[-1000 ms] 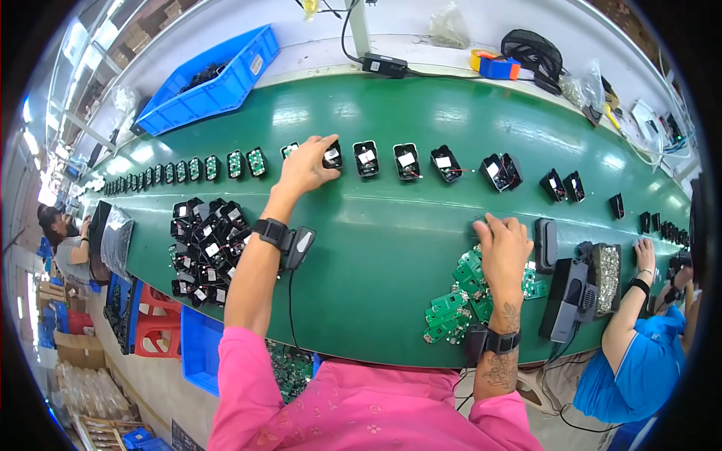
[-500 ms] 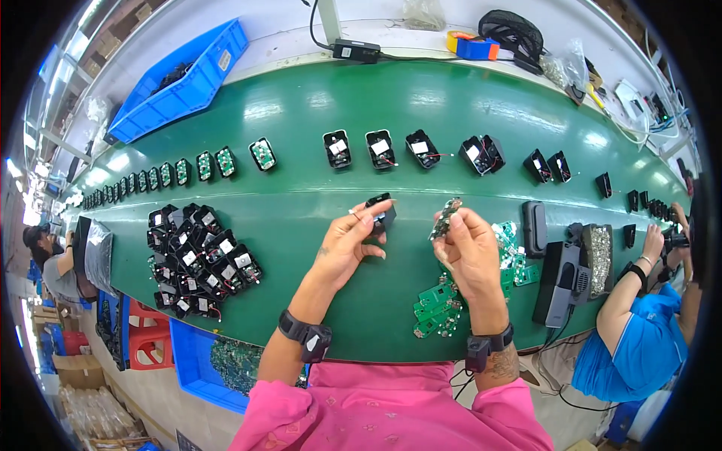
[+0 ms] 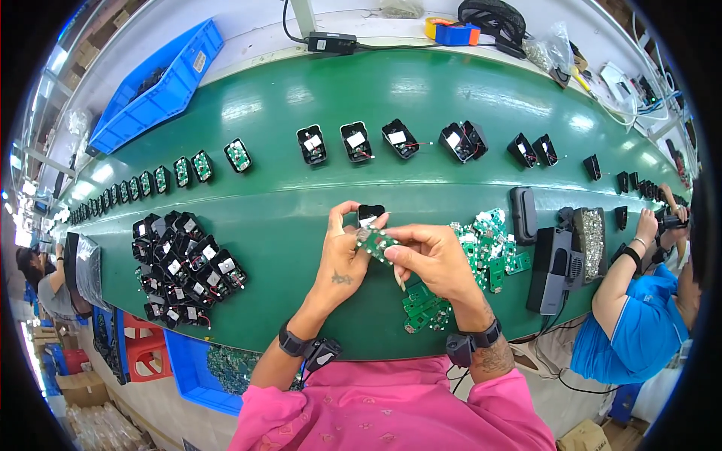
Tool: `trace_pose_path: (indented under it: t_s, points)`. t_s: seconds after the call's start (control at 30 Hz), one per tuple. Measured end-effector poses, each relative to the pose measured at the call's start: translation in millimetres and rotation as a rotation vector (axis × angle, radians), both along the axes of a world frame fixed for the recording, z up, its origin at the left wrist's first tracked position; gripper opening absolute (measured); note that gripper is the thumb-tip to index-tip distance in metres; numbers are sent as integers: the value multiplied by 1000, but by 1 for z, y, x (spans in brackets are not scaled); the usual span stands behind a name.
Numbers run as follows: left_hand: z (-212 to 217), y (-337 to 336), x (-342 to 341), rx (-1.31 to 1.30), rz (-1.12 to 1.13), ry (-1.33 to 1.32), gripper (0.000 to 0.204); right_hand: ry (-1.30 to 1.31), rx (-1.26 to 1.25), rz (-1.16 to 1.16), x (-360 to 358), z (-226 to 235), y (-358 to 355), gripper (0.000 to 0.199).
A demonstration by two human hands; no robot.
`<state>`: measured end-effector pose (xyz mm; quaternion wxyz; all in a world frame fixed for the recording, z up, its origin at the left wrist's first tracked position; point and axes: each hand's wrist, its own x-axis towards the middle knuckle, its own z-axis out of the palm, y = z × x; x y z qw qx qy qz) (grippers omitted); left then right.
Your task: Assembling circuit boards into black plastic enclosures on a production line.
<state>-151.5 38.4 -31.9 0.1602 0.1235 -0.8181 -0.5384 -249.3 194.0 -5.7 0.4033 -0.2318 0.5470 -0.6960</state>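
Note:
My left hand (image 3: 340, 263) is closed around a small black plastic housing (image 3: 371, 211), whose open top shows above my fingers with a white patch inside. Pinched in my right hand (image 3: 438, 261) is a green circuit board (image 3: 374, 243) with silvery parts on it. The board is held just in front of the housing and overlaps my left fingers; whether it touches the housing is hidden. Loose green circuit boards (image 3: 492, 248) lie beside my right hand, with more boards (image 3: 425, 307) below it.
A heap of black housings (image 3: 184, 263) lies on the left. Across the green bench (image 3: 286, 203) runs a row of housings, the left ones with boards (image 3: 238, 155). A grey device (image 3: 549, 270) stands at right, near a person in blue (image 3: 635, 323). A blue crate (image 3: 158, 86) sits at far left.
My right hand has moved left and brought the circuit board up to the housing in my left hand. The left fingers have closed more around the housing. The whole view has shifted slightly.

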Motion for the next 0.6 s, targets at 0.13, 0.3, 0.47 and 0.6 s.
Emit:
trace_pose_path:
  t_s: [0.13, 0.3, 0.47, 0.6]
  points:
    - [4, 3, 0, -112, -43, 51, 44, -33, 36, -72, 0, -1, -2, 16]
    - [3, 1, 0, -175, -80, 67, 43, 9, 27, -118, -2, -4, -2, 17]
    - [-4, -1, 0, -209, -96, 135, 37, -11, 22, -138, -4, -7, -1, 17]
    - [4, 4, 0, -127, -63, 83, 38, 14, 59, -97, -4, -7, -2, 18]
